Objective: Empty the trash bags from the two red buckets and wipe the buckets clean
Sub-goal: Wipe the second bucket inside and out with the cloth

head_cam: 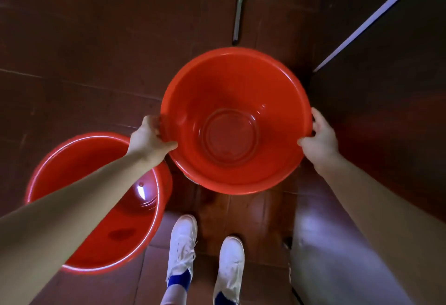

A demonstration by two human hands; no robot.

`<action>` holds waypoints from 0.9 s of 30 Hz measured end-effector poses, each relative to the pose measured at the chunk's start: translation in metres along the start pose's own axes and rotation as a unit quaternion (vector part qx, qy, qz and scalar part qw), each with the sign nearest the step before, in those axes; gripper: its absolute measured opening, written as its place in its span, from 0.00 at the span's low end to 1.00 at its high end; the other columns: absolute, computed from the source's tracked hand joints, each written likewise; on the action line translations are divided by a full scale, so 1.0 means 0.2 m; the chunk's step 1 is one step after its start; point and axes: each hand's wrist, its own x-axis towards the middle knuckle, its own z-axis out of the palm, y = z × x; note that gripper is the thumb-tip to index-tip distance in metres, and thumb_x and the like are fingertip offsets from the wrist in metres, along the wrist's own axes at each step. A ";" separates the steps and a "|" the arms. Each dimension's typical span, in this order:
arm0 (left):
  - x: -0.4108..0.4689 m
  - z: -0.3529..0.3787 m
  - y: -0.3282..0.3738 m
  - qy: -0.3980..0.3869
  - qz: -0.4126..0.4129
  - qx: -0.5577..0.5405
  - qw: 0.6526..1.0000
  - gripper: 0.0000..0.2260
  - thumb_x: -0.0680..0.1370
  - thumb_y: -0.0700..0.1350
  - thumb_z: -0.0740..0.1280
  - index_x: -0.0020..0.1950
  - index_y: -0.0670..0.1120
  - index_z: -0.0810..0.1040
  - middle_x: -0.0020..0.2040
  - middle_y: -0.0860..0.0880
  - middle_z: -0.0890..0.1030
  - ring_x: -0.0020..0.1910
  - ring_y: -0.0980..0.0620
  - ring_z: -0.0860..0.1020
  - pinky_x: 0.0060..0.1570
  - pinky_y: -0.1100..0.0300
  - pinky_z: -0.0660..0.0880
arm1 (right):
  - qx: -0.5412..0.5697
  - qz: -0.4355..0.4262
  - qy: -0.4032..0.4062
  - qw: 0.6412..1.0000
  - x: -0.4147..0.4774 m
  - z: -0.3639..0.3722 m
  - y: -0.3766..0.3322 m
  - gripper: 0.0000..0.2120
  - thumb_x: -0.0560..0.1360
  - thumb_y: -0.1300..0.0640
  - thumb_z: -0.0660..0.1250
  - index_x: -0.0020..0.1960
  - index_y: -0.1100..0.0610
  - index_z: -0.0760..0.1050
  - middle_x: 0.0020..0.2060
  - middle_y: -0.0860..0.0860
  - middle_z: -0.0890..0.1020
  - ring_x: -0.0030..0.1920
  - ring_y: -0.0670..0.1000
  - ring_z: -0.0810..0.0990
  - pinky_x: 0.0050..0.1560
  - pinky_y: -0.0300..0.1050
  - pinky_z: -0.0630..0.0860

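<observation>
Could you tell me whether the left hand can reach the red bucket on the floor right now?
Probably not yet: the left hand grips the rim of the held bucket, as does the right hand. Once freed, likely yes; the floor bucket sits open just below that forearm.

1. The right-hand red bucket (217, 82) is being held mouth-up, tilting slightly toward the camera. The left hand (149, 138) is gripping its left rim and the right hand (318, 135) its right rim. Its inside is showing bare, glossy plastic down to a round, ringed base.
2. The left-hand red bucket (115, 232) is sitting upright, lower left, just beside the first. Its shiny interior is reflecting a bright spot of light.
</observation>
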 end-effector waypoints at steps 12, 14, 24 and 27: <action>0.45 0.18 -0.09 0.063 -0.004 0.081 0.995 0.28 0.68 0.46 0.77 0.65 0.47 0.72 0.56 0.48 0.81 0.56 0.47 0.79 0.57 0.57 0.74 | -0.014 -0.012 -0.039 0.999 0.35 0.38 0.01 0.37 0.77 0.68 0.59 0.76 0.39 0.54 0.70 0.50 0.70 0.70 0.54 0.70 0.67 0.60 0.70; 0.48 0.18 -0.08 0.068 0.004 0.093 0.993 0.27 0.70 0.46 0.75 0.66 0.46 0.71 0.57 0.46 0.81 0.57 0.45 0.78 0.60 0.52 0.74 | -0.028 -0.027 -0.046 0.998 0.39 0.40 -0.03 0.37 0.77 0.67 0.60 0.77 0.40 0.50 0.71 0.51 0.68 0.70 0.55 0.69 0.66 0.59 0.69; 0.20 0.19 -0.03 0.009 0.137 0.273 0.952 0.26 0.76 0.41 0.67 0.72 0.38 0.67 0.71 0.35 0.66 0.73 0.36 0.61 0.72 0.45 0.62 | -0.464 -0.390 -0.114 0.787 0.13 0.28 0.08 0.19 0.81 0.47 0.55 0.68 0.50 0.73 0.73 0.52 0.67 0.75 0.55 0.61 0.76 0.55 0.50; 0.13 0.22 -0.04 -0.066 0.122 0.290 0.947 0.28 0.79 0.47 0.66 0.76 0.40 0.62 0.79 0.39 0.53 0.78 0.42 0.50 0.76 0.50 0.52 | -0.482 -0.363 -0.158 0.782 0.09 0.26 0.13 0.21 0.82 0.47 0.53 0.74 0.48 0.64 0.76 0.49 0.61 0.77 0.51 0.53 0.77 0.53 0.48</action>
